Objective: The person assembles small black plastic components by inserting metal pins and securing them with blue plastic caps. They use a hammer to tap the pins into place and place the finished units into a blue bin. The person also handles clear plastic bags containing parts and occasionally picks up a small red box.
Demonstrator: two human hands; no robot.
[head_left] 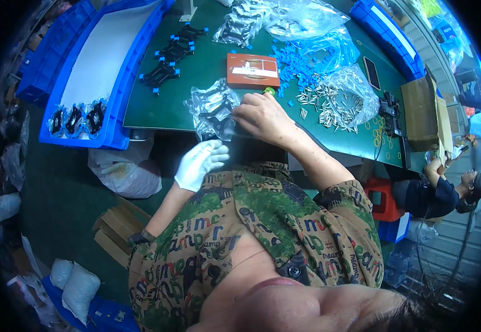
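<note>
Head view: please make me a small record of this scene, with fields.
Left hand: white glove, open, near lower end of clear bag
Right hand: bare, at the bag's right edge; grip unclear
Bag contents: dark part
Surface: green table
Behind bag: orange box
Table's left: black parts with blue ends
Table's right: blue pieces, metal pins, phone

A: Which details of the clear bag (200, 113) are obscured?
B: Glare and creases break up the outline of the black part (222, 115) inside. The right hand (265, 117) hides its own palm; fingertip grip cannot be confirmed.
A: Which items are cropped?
B: The top edge cuts the large plastic bag (307, 21); the bottom edge cuts the wearer's head (329, 310).
A: Too small?
B: Individual blue clips (291, 67) merge within their heap.
</note>
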